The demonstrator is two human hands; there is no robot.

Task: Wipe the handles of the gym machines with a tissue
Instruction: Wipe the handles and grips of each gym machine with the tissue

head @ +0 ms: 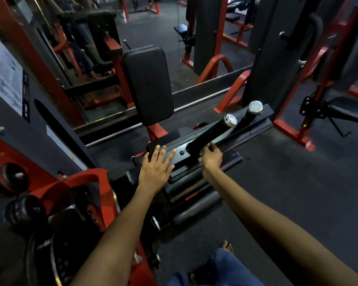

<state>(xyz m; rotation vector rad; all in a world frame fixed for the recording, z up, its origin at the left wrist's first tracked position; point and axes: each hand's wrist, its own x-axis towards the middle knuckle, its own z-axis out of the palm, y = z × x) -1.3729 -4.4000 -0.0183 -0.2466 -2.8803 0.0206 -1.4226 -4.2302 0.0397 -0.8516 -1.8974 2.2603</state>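
Underfoot, dark rubber floor [277,182], red-framed machines [221,65]

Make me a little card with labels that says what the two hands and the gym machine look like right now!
place: gym with red and black machines
left hand: flat, fingers spread, resting on the black bar
right hand: fingers curled at the base of the near handle
handles: two black tubes with shiny caps; far handle untouched
tissue: none visible; may be hidden in the right hand
back pad: black, upright behind the bar
floor: dark mat
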